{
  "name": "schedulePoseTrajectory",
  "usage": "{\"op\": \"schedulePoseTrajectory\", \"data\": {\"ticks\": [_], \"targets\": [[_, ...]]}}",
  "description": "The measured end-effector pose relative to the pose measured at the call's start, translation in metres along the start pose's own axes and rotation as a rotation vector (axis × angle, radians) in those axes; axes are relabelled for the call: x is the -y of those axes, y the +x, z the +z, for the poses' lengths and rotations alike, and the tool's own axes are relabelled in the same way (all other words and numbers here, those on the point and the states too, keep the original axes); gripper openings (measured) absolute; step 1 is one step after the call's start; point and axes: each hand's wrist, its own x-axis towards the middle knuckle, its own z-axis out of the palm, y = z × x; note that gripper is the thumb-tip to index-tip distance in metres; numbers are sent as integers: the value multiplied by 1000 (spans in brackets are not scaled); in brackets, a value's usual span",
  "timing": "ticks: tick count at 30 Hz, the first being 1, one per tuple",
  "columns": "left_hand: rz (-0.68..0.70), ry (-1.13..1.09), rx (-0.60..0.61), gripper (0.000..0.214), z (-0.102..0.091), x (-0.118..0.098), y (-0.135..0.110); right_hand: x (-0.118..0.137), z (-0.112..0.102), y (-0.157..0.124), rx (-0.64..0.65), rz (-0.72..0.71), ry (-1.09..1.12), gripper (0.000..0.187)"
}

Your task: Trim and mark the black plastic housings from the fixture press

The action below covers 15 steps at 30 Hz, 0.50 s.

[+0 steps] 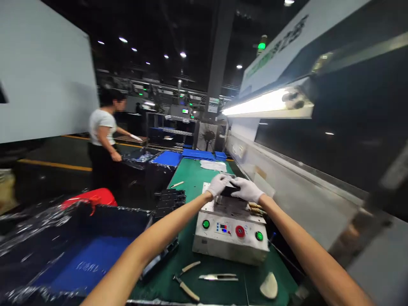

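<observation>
Gloved left hand (218,185) and right hand (247,190) clamped together on a flat black part (230,191), atop a steel press (230,251) on the desk (191,178); part seems light, stiff, best held by its edges.

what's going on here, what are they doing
A person in white gloves has the left hand and right hand on a dark flat piece lying on top of a stainless steel bench machine with green buttons and a red knob. The machine sits on a green work mat, with a small wooden-handled hammer and a knife in front of it. Farther off, a co-worker in a white T-shirt stands beside a dark bin.
</observation>
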Motion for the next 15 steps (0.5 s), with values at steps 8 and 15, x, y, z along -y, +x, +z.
{"op": "schedulePoseTrajectory", "data": {"ticks": [8, 15], "targets": [[-58, 115, -26, 23, 23, 73, 8, -17, 56, -13, -4, 59, -117, 70], [-58, 152, -17, 27, 24, 82, 2, -10, 46, -2, 97, 97, 31, 64]]}}
